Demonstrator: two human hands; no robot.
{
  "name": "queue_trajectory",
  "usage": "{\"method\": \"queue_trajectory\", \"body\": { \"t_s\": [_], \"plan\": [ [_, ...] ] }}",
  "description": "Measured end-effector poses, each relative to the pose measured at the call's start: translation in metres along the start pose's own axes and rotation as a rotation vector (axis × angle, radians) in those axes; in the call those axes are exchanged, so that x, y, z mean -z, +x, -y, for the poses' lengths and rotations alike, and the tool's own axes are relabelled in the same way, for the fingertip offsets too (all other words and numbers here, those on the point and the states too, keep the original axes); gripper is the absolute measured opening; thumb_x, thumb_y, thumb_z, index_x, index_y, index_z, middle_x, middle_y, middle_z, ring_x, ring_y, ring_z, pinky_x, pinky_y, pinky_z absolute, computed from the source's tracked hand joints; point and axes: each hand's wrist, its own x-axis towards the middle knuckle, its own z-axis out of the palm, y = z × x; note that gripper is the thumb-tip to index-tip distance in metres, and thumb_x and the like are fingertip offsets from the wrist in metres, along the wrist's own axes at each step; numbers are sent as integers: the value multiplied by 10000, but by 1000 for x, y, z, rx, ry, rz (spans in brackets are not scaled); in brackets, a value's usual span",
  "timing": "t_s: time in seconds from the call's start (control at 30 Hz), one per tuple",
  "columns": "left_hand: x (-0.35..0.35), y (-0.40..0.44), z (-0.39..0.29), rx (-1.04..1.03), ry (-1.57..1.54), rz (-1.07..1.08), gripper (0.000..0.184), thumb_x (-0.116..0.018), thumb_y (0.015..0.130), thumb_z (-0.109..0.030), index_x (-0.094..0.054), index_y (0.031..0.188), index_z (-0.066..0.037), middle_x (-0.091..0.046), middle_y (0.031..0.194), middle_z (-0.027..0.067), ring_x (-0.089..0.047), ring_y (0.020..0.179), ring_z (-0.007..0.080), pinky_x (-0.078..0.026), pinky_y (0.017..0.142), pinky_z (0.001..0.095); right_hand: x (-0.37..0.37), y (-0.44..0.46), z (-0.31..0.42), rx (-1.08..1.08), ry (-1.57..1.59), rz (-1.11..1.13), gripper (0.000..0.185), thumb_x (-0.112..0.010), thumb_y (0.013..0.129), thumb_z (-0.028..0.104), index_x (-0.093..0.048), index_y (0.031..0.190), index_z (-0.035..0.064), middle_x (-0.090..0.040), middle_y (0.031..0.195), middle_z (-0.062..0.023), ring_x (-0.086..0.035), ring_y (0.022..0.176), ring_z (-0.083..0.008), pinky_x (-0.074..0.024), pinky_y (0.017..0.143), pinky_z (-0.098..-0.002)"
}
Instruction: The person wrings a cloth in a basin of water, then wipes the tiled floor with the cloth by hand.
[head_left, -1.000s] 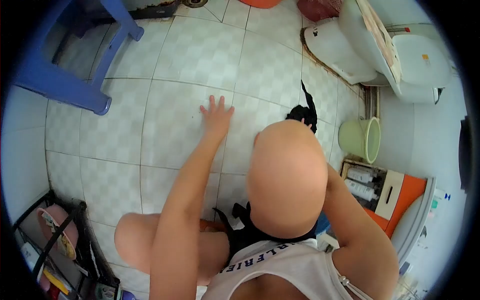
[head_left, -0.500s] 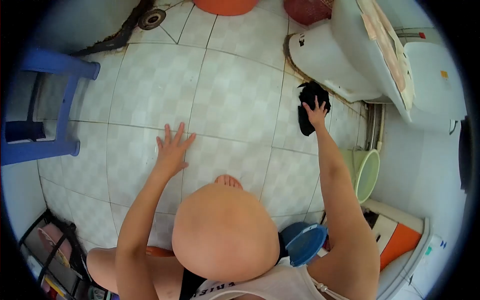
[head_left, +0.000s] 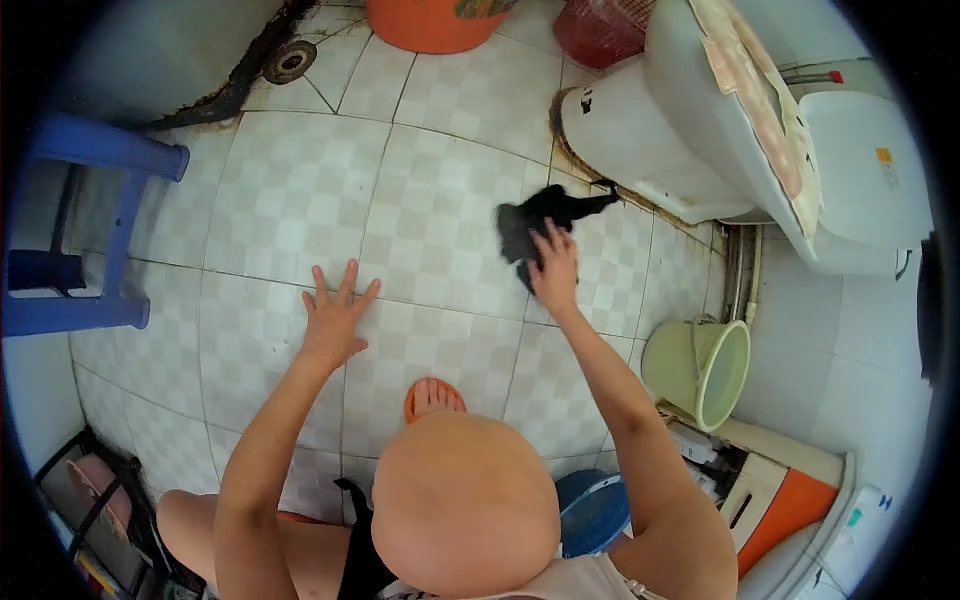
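Note:
My right hand [head_left: 555, 272] presses down on a crumpled black cloth [head_left: 540, 225] on the tiled floor [head_left: 450, 190], near the toilet base. Its fingers hold the near part of the cloth. One thin end of the cloth trails right toward the toilet [head_left: 640, 135]. My left hand [head_left: 335, 318] lies flat on the tiles to the left, fingers spread, with nothing in it. Between my arms are my bare knee and a foot in an orange slipper [head_left: 411, 400].
A blue plastic stool [head_left: 120, 220] stands at left. An orange tub [head_left: 430, 30] and a dark red basket [head_left: 600, 35] are at the back, near a floor drain [head_left: 290, 62]. A pale green bucket [head_left: 680, 360] and a blue basin [head_left: 590, 510] sit at right. A black rack [head_left: 100, 500] is lower left.
My right hand has swept the black cloth left and slightly toward me, away from the toilet side. My left hand stays spread on the floor. The view has shifted slightly.

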Motion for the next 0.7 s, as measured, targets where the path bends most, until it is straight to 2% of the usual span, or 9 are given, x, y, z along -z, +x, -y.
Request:
{"method": "queue_trajectory", "body": {
  "t_s": [0.13,0.2,0.27,0.33,0.4,0.47,0.6,0.67,0.7],
  "plan": [
    [-6,-2,2,-6,8,4,1022,-849,621,-224,-280,1464,-329,-15,1582,63,-38,1367,561,-262,1020,709,8,44,0,125,-64,65,548,-680,646,-2,-610,1171,137,-461,1377,-69,-434,1188,-353,-425,978,-423],
    [-8,-3,6,-16,-8,-28,1017,-848,624,-224,-283,1463,-331,-14,1582,62,-38,1369,557,-255,1026,705,21,81,-20,141,-231,-28,532,-657,643,-22,-622,1150,135,-469,1370,-54,-446,1176,-342,-435,951,-426],
    [-9,-2,7,-9,-15,-11,1017,-848,621,-220,-287,1462,-332,-24,1582,60,-42,1373,549,-240,1029,712,56,101,-30,182,-456,-185,489,-650,661,-10,-635,1125,141,-469,1379,-32,-455,1180,-326,-433,931,-435],
    [-8,-2,5,-7,-30,-21,1002,-846,621,-216,-303,1456,-328,-31,1581,58,-36,1376,544,-236,1028,715,122,109,-21,302,-648,-322,397,-652,705,53,-648,1090,153,-466,1398,0,-458,1200,-298,-412,938,-440],
    [-8,1,4,-5,-50,-35,987,-845,622,-213,-320,1449,-323,-38,1581,57,-31,1379,539,-231,1028,719,184,98,-18,450,-771,-407,290,-631,757,131,-664,1043,165,-469,1409,26,-451,1229,-263,-378,973,-434],
    [-12,4,4,-52,-82,-65,964,-847,610,-207,-356,1433,-311,-54,1578,59,-18,1387,525,-245,1011,731,226,91,-39,507,-878,-479,216,-599,796,163,-679,997,173,-479,1405,41,-442,1248,-241,-342,1013,-422],
    [-11,20,-12,-22,-60,-85,1016,-854,603,-207,-309,1452,-326,-48,1580,51,-42,1396,503,-285,1007,714,252,107,-41,528,-986,-392,208,-575,831,164,-691,1003,177,-441,1428,69,-413,1275,-211,-304,1055,-397],
    [-17,26,-12,-10,-103,-128,979,-854,566,-190,-385,1418,-308,-97,1573,52,-30,1404,486,-289,974,741,241,137,-15,528,-1031,-289,227,-563,846,165,-680,1041,160,-391,1459,73,-389,1297,-208,-296,1070,-398],
    [-13,26,-12,1,-101,-127,979,-854,566,-190,-385,1418,-308,-97,1573,52,-30,1404,486,-289,974,741,230,156,-6,517,-1032,-275,232,-558,843,151,-675,1043,143,-399,1450,42,-386,1298,-226,-283,1078,-407]
  ]
}}
